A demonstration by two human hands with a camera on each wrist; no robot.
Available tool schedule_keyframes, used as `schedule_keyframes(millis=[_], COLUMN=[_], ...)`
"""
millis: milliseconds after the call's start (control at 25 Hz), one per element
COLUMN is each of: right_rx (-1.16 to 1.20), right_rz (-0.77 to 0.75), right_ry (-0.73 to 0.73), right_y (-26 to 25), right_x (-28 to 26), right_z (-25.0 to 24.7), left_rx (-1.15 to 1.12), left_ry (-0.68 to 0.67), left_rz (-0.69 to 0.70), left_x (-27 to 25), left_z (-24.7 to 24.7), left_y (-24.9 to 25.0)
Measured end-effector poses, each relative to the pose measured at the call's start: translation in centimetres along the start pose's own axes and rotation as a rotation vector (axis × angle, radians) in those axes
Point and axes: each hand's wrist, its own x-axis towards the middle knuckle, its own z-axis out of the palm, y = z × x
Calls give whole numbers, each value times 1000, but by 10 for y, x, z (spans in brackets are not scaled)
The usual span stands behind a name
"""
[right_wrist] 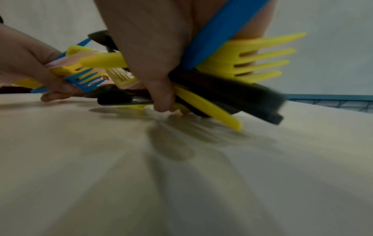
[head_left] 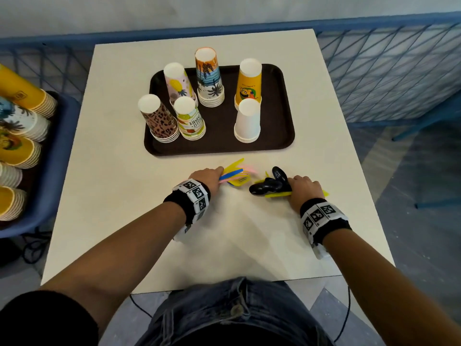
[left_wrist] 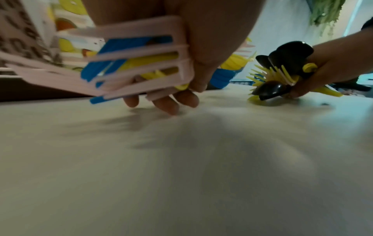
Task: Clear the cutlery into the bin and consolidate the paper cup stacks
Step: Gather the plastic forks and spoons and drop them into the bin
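Now both hands scoop cutlery at the table's (head_left: 119, 186) 6 o'clock. Left hand (head_left: 207, 176) fingers curl round pink forks (left_wrist: 129, 63); right hand (head_left: 303, 187) squeezes black spoons (head_left: 268, 184), ready for the bin.

A cream-white table (head_left: 119, 171) fills the middle of the head view. Beyond it and to the upper right runs a blue railing (head_left: 389, 71) with a criss-cross mesh, a pale wall (head_left: 149, 13) above it. In the lower right lies a grey, patterned floor (head_left: 411, 196), and thin black cables (head_left: 346, 318) trail under the table's near edge. At the top right of the left wrist view hangs something green and blurred (left_wrist: 325, 12), perhaps a plant. Blue jeans (head_left: 224, 313) show at the bottom centre.
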Motion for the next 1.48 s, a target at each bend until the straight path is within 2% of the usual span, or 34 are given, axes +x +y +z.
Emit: schedule_keyframes(millis=[200,400,520,720,840,1000,1240,1360,1480], right_rx=[47,71,59,22,30,-41,-181,-209,-173], right_rz=[-61,-151,-206,-264,-295,-389,-596,-694,-668], right_ry=[-19,-38,-23,16,-5,-56,-129,-211,-320], right_y=[-31,-94,-152,-267,-350,-461,-591,-640,-663], right_x=[-24,-45,-62,-95,-129,-170,-199,-208,-205], right_z=[-2,-4,1,31,52,71,94,124,174], left_rx=[-158,-381,-537,-670,-781,-1068,-1419,-1518,-1589], left_ry=[9,65,143,192,250,394,531,556,572], left_rz=[-108,-214,-252,-326,-398,-615,-1071,-1170,-1284], left_x=[-45,-98,-140,-218,-274,-340,-385,-395,-398], left_z=[9,30,48,96,126,169,231,260,302], left_y=[-31,-78,-122,-211,-274,-344,-414,-432,-442])
